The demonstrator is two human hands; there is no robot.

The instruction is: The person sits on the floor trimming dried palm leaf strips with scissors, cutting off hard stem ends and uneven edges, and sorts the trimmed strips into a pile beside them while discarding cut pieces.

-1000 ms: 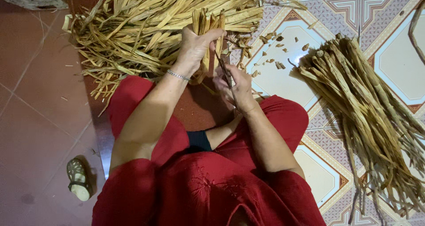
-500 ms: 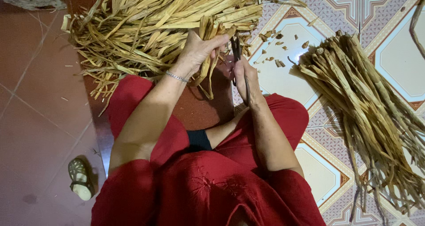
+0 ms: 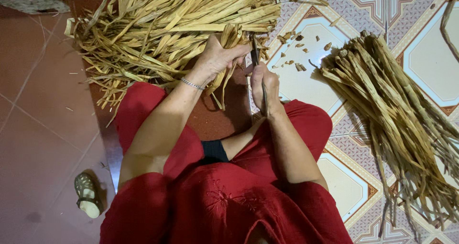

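Observation:
My left hand [image 3: 217, 57], with a thin bracelet on the wrist, is closed around a small bunch of dried straw-coloured strips [image 3: 231, 36] whose ends hang down past the palm. My right hand [image 3: 264, 83] grips a dark-handled knife [image 3: 255, 57]; its thin blade also shows below the fist. The knife sits right beside the gripped bunch. Both hands work over my red-clad knees, in front of a large loose heap of dried strips [image 3: 162, 28].
A tidy bundle of dried strips [image 3: 397, 119] lies on the patterned tiles at the right. Small cut-off bits [image 3: 299, 43] are scattered between the two piles. A sandal [image 3: 87, 195] lies on the red tiles at lower left.
My right hand has moved up from my knee to beside the gripped bunch, bringing the knife upright against it. My left hand kept hold of the strips.

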